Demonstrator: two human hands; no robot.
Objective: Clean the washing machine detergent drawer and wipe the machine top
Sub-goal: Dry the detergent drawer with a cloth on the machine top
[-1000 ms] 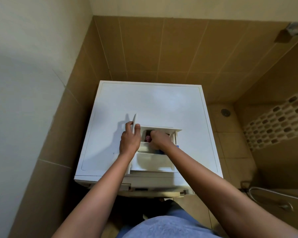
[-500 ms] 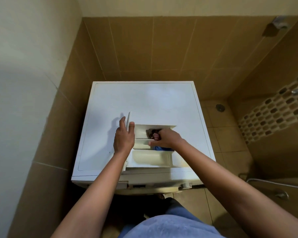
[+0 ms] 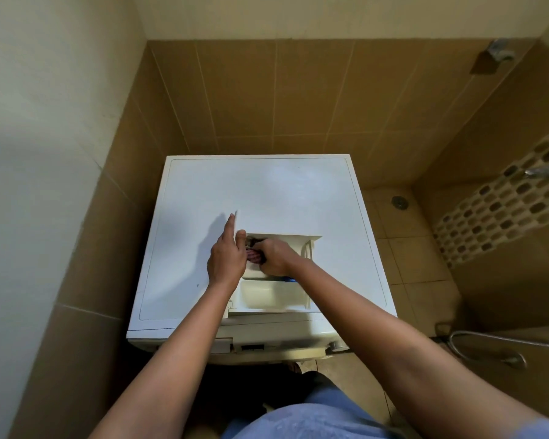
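While the right hand point(image 3: 274, 256) reaches into the detergent drawer point(image 3: 267, 294), its fingers point(image 3: 262, 247) are curled tight round a small reddish striped cloth point(image 3: 255, 256), pressing it into the rear left compartment. The cloth shows only as a bunched patch just left of the right knuckles, between the two hands. The drawer lies flat on the washing machine top point(image 3: 267, 191), with its pale front compartment just below the right wrist, on the side nearer the person. A blue insert point(image 3: 290, 280) peeks out from under that wrist.

The left hand point(image 3: 227, 259) sits at the drawer's left edge, almost touching the right hand. Its forefinger is straight and pointing away from the person, and its thumb is on the other side of a thin white strip point(image 3: 236, 221). The strip stands on edge, pinched between them, and its tip reaches just past the fingertip. The other left fingers are hidden behind the back of the hand.

Beyond both sets of fingers the white top stretches to the brown tiled wall point(image 3: 282, 96). Well to the right of the right hand, a floor drain point(image 3: 399, 202) sits in the tiled floor.
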